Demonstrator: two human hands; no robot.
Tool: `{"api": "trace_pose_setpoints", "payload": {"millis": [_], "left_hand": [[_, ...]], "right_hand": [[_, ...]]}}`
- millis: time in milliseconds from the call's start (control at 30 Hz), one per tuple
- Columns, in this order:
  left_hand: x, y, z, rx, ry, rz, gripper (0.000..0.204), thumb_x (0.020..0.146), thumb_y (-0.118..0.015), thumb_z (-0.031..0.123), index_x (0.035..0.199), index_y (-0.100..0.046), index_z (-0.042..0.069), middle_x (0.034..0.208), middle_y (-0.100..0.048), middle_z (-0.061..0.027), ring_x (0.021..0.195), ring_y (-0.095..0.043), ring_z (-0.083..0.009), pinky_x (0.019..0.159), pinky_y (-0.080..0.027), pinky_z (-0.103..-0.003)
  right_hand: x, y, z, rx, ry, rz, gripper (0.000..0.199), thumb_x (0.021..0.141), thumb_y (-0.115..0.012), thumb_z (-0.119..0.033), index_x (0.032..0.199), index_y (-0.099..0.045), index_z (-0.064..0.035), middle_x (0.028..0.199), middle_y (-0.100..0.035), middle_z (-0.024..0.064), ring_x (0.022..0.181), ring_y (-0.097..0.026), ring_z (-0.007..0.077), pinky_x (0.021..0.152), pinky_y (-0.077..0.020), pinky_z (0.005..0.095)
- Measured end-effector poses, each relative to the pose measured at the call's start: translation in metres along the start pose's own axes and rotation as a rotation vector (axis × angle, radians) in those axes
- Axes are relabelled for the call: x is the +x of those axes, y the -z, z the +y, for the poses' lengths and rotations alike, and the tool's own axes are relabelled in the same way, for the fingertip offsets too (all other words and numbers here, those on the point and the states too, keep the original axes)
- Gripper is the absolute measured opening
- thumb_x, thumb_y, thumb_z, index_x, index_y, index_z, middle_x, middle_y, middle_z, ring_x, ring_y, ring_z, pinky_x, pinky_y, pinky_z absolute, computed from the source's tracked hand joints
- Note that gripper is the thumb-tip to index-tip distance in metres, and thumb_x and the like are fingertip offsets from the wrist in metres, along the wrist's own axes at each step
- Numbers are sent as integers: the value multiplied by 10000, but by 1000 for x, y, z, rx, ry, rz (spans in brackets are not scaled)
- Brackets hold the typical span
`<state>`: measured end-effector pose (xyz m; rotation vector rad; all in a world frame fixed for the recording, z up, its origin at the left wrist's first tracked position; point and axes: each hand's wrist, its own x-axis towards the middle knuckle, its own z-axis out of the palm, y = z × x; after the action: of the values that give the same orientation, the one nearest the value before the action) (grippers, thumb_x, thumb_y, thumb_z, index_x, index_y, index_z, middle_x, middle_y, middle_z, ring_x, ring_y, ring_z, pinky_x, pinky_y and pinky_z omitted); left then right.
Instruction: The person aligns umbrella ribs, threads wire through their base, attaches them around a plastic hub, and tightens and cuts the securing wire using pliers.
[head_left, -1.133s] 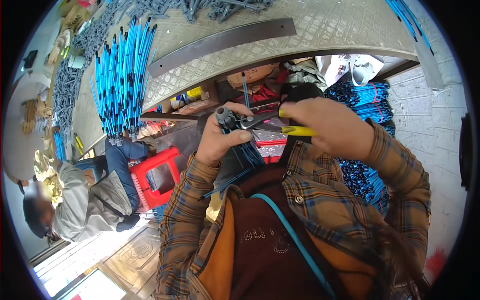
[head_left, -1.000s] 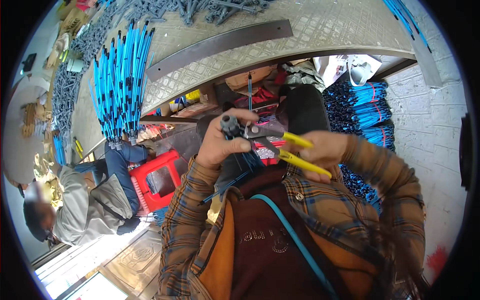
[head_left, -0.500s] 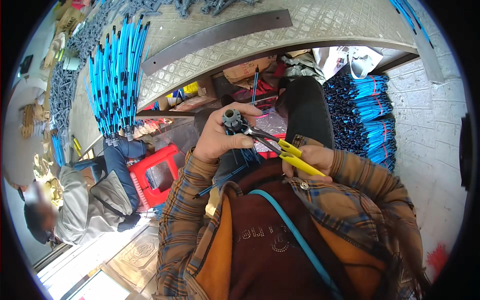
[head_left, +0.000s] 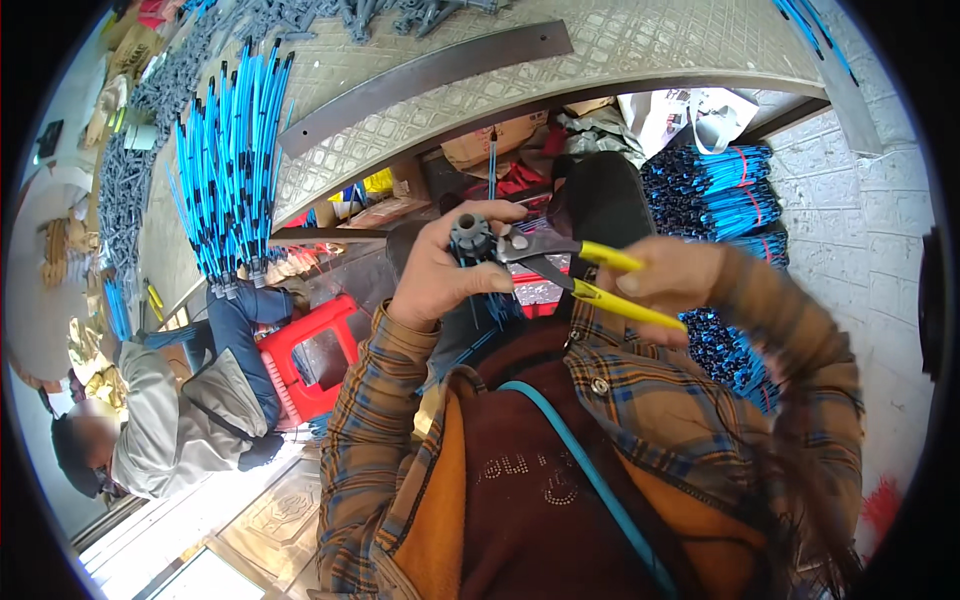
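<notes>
My left hand is wrapped round a grey ribbed plastic hub, its round hole facing up. Thin blue and black rods hang below the hub, and one rod stands out beyond my fingers. My right hand, slightly blurred, grips pliers with yellow handles. The pliers' dark metal head points left, with its tip right beside the hub; whether the jaws touch it I cannot tell. The handles are spread apart.
On the patterned table lie a bundle of blue rods, a flat metal strip and many grey plastic parts. Tied rod bundles are stacked at right. A person sits at left beside a red stool.
My right hand has moved right and up, with the pliers' handles now wider apart. The pliers' head has turned nearly level beside the hub. My left hand stays almost still.
</notes>
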<state>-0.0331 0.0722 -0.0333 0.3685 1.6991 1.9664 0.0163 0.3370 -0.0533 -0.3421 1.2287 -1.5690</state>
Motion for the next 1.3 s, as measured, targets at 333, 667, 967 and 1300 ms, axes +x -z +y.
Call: {"api": "trace_pose_setpoints", "payload": {"millis": [333, 667, 967, 1300], "left_hand": [[-2, 15, -14, -53, -31, -71, 474, 602, -799, 175, 998, -582, 31, 931, -556, -9, 870, -511, -109, 814, -399, -254], [-5, 11, -7, -69, 20, -17, 531, 590, -811, 192, 1043, -584, 31, 953, -558, -19, 887, -515, -107, 801, -412, -258], [-3, 10, -8, -21, 3, -138, 573, 562, -826, 208, 1053, -592, 25, 963, -578, -27, 879, -527, -116, 798, -416, -258], [-1, 2, 3, -13, 71, -201, 440, 610, -803, 141, 979, -592, 25, 865, -576, 1, 805, -522, -80, 735, -416, -223]], "right_hand": [[6, -15, -34, 81, -93, 0, 440, 850, -545, -168, 1202, -373, 33, 746, -609, 162, 461, -573, 197, 472, -502, 272], [-1, -18, -71, -426, -107, 243, 288, 899, -470, -165, 1107, -404, 24, 728, -603, 178, 523, -604, 219, 508, -518, 297], [31, -13, 37, 800, -60, -274, 287, 906, -484, -278, 945, -437, 2, 623, -556, 192, 438, -569, 222, 385, -473, 304], [-5, 5, -50, 251, -210, -64, 310, 898, -500, -311, 925, -490, -2, 819, -600, 191, 749, -643, 262, 625, -546, 341]]}}
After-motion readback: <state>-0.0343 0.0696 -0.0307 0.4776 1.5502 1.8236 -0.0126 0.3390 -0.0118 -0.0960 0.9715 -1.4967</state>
